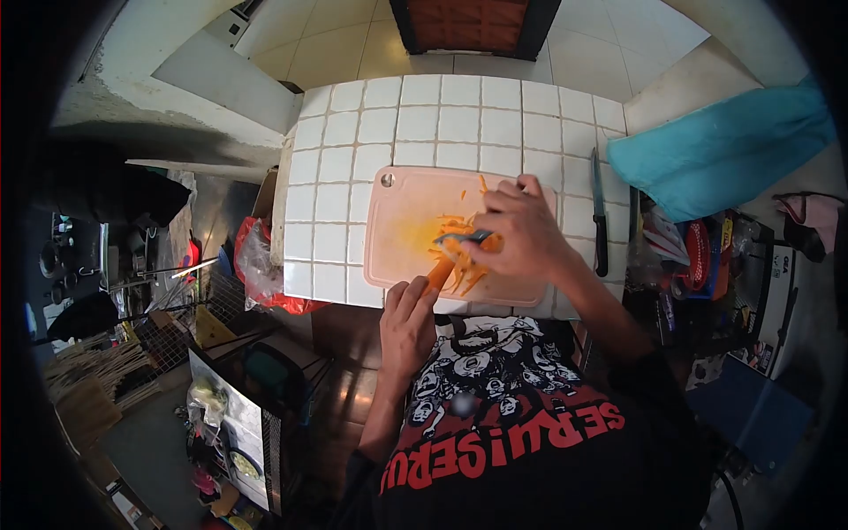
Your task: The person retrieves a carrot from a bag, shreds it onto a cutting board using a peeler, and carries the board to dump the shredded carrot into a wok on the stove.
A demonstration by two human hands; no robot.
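Note:
My left hand [409,322] is closed round the lower end of an orange carrot [439,273], at the front edge of the pink cutting board [397,190]. A dark-handled peeler [477,237] is gripped in my right hand [517,231], its head at the upper end of the carrot. Orange peelings [473,274] lie in a pile on the board beneath and beside my right hand. A few small orange bits are scattered farther back on the board.
A knife [600,216] with a black handle lies on the white tiled counter [331,168] right of the board. A teal cloth [715,150] hangs at the right. Red and clear plastic bags [262,265] are by the counter's left side.

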